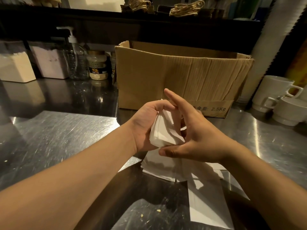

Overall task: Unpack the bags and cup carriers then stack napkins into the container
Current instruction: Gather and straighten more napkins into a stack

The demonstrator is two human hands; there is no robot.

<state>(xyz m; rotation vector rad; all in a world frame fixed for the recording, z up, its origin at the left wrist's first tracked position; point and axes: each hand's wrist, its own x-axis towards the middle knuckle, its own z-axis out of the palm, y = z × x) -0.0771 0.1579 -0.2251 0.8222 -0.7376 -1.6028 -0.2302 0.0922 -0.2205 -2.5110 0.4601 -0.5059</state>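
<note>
Steel countertop [54, 133] is lying bare along its left side. Cardboard box [179, 77] is standing open-topped toward the far edge. White paper bags [196, 176] are lying flat near the front edge. Left hand [146, 125] is gripping a napkin stack [164, 131] above them; right hand [196, 135] is steadying it, fingers straight.

Box [179, 80] behind hands; jars [98, 65] left of it, mugs [279, 97] right; bags [191, 171] on counter [58, 130] in front.

The cardboard box [179, 77] hides its inside; left fingers [163, 106] partly hidden.
</note>
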